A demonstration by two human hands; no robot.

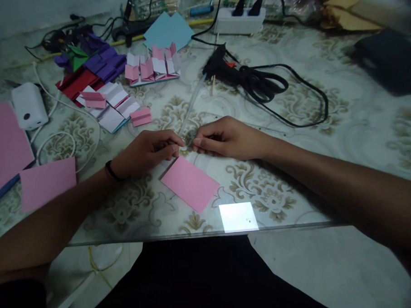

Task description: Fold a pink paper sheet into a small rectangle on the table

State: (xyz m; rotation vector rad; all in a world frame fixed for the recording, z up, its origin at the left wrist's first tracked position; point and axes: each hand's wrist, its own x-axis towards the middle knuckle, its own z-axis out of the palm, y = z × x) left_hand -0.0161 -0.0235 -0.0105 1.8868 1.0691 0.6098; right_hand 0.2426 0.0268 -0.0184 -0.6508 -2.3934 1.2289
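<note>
One pink sheet [190,183] slants far-left to near-right.

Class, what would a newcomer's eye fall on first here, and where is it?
Probably the flat pink paper rectangle right by the left hand, and the glaring white rectangle at the near edge of the patterned table. Next, the black glue gun beyond the right hand, and the folded purple paper at upper left.

Our floral-patterned table [261,179], pink paper [190,184] near the front edge, folded purple pieces [106,64] toward the back-left corner, white power strip [239,21] along the back edge
</note>
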